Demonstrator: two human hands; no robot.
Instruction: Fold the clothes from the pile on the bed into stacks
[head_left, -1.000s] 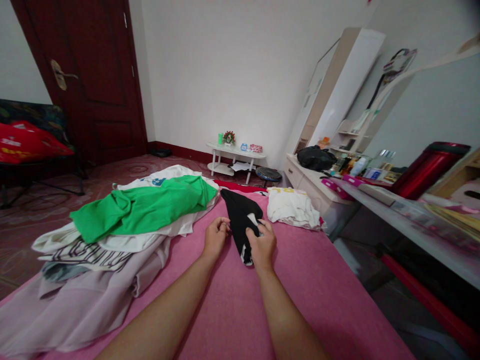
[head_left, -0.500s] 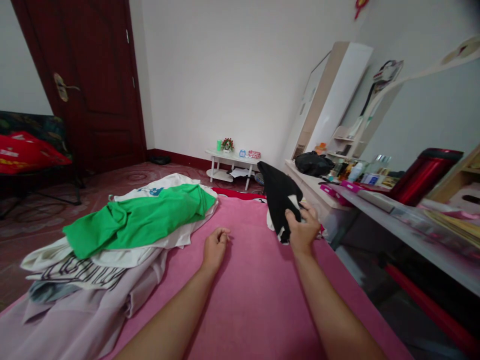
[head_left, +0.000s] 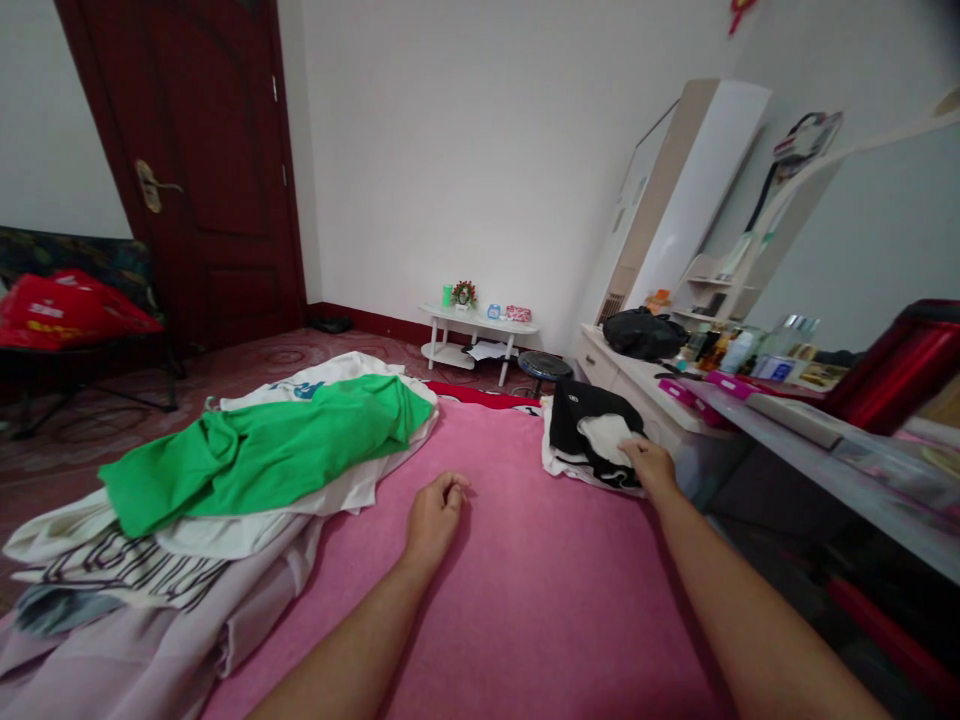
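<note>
My right hand (head_left: 651, 465) is at the right edge of the pink-covered bed, its fingers closed on the edge of a folded black garment (head_left: 574, 405) with a white patch. That garment lies on a small stack of white clothing (head_left: 553, 462). My left hand (head_left: 435, 515) rests on the pink cover (head_left: 510, 560) with its fingers curled in and nothing visible in them. To its left a green garment (head_left: 277, 450) is spread over a heap with a white shirt (head_left: 352, 368), a white piece with black lettering (head_left: 142, 570) and pale lilac clothing (head_left: 165, 650).
A dressing table (head_left: 600, 365) with a black bag (head_left: 645, 332) and bottles stands along the right side, near a red cylinder (head_left: 892, 370). A low white table (head_left: 480, 320) and a round stool (head_left: 545, 366) are beyond the bed. A red bag (head_left: 75, 310) sits on a chair at left.
The black garment, held raised before, now lies down on the stack at right. My right hand has moved right and slightly down with its edge. My left hand stays on the cover.
</note>
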